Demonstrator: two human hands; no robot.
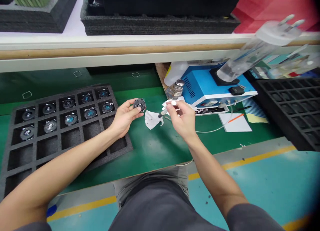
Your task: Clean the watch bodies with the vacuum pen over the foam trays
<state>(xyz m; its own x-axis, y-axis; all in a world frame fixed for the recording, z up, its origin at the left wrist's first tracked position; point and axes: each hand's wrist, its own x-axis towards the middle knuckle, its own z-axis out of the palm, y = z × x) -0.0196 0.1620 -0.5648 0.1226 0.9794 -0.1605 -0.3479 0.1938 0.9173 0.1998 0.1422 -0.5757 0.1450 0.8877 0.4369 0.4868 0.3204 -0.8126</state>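
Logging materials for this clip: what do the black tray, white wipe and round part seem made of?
The black tray looks like matte open-cell foam, fuzzy and pocketed. The white wipe looks like soft non-woven cloth or paper, crumpled and matte. The round part has a dark, glossy face, perhaps plastic or metal; too small to tell.

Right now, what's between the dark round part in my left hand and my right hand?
In the head view, a crumpled white wipe and a thin stick held in your right hand.
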